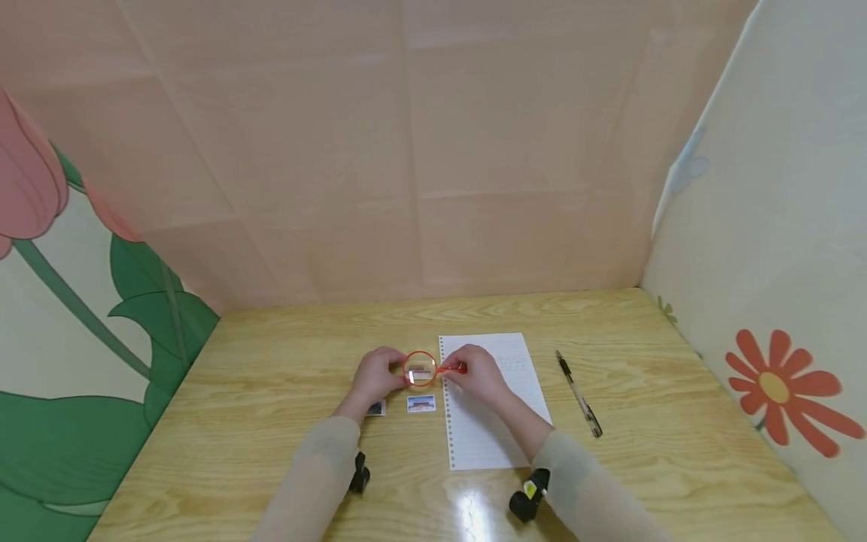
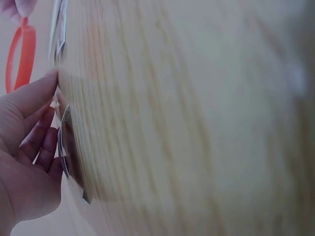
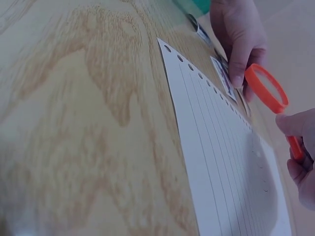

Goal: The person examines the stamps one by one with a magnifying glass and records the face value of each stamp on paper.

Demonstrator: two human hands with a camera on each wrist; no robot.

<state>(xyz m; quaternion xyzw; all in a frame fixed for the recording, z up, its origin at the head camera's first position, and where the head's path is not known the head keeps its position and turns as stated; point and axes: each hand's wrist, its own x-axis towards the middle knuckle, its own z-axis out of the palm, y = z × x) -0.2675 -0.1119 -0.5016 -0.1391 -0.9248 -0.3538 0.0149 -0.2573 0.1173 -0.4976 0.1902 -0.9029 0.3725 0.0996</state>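
My right hand (image 1: 477, 373) pinches the handle of a red-rimmed magnifying glass (image 1: 404, 369), tilted in the right wrist view. Beneath its lens lies a small picture stamp (image 1: 421, 374). My left hand (image 1: 375, 374) is at the left of the lens, thumb and forefinger at that stamp's left end; the exact contact is partly hidden. A second stamp (image 1: 421, 403), showing a building under blue sky, lies just in front. Another, dark stamp (image 1: 377, 409) is partly covered by my left wrist; it looks curved up from the wood in the left wrist view.
A lined, hole-punched sheet (image 1: 494, 436) lies under my right hand and forearm, with faint writing near its top. To its right is a black-and-clear pen (image 1: 579, 394). The wooden table (image 1: 271, 391) meets a pink backdrop behind and a flower-printed panel at each side.
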